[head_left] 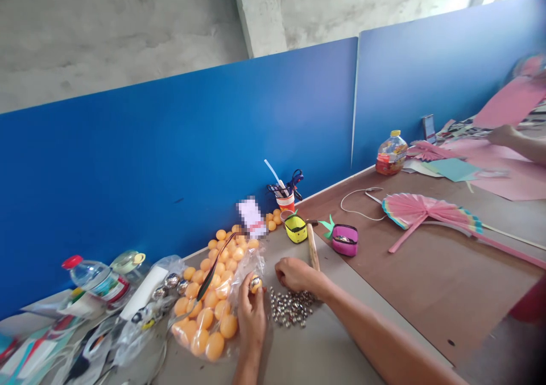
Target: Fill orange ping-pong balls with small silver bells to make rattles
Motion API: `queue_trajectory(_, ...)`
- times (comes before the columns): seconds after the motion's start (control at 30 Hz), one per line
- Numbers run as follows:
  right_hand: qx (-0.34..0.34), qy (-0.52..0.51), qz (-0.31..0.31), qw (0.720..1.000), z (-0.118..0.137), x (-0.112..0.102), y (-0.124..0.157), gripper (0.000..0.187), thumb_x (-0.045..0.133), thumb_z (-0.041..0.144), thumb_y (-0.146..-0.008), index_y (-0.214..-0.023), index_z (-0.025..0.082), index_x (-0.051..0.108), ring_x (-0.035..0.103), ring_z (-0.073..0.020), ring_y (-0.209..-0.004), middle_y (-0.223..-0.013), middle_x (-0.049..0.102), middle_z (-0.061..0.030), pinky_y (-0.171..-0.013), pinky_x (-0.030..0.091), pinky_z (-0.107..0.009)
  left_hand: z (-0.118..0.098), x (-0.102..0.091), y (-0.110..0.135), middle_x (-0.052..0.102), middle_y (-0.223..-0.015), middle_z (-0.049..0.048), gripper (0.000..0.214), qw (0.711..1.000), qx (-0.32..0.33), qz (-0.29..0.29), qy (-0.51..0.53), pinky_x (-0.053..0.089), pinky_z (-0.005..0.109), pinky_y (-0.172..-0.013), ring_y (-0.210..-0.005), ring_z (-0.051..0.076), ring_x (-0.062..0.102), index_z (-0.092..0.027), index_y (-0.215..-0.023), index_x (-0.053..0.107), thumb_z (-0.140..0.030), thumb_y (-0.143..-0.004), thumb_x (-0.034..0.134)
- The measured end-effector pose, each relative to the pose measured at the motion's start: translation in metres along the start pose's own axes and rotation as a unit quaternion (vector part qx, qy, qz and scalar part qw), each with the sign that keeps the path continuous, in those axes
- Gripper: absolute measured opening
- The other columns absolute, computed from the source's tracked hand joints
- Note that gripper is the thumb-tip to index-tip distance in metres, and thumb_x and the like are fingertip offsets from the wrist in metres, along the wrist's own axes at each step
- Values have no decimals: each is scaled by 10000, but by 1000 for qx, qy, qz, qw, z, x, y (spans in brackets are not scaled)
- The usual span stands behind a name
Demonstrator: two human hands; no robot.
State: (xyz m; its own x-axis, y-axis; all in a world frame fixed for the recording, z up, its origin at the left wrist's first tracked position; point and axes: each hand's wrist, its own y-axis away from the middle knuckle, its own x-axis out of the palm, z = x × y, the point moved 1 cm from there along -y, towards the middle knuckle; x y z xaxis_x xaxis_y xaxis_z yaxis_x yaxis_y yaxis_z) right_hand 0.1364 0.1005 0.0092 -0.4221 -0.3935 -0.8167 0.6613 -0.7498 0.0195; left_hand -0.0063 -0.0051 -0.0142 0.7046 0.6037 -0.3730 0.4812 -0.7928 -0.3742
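My left hand (251, 311) is closed around a shiny silver ball (255, 282) with an orange tint on it, held up in the fingertips. To its right, my right hand (294, 274) hovers at the far side of a heap of small shiny metal beads (292, 311). Its fingers are curled together, and whatever they may hold is hidden. Orange balls (215, 345) fill a clear plastic bag (249, 263) just left of my left hand. A hammer with a wooden handle (313, 245) lies beyond my right hand.
Behind stand a yellow pouch (296, 229), a purple pouch (345, 241) and a cup (285, 202) of tools. Bottles (100, 280) and clutter crowd the left. On the right are a pink paper fan (426, 211), a juice bottle (391, 153) and another person's hand (505, 136).
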Motion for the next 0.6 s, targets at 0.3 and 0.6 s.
queue_trajectory(0.3, 14, -406, -53, 912, 15, -7, -3, 126, 502, 62, -654, -709, 173, 531, 445, -67, -424, -564, 571, 52, -438, 299, -189, 9, 5, 1, 651, -1159, 116, 432, 997, -40, 10, 70, 511, 409, -887, -1047, 265, 630, -195, -1152, 596, -446, -801, 580)
queue_trajectory(0.6, 15, -609, 65, 791, 18, 2, -2, 169, 682, 234, -614, -747, 140, 634, 511, -77, -467, -597, 607, 37, -515, 377, -211, 5, 6, 1, 654, -1148, 128, 448, 994, -61, 17, 90, 511, 391, -885, -1057, 258, 626, -179, -1144, 565, -456, -792, 584)
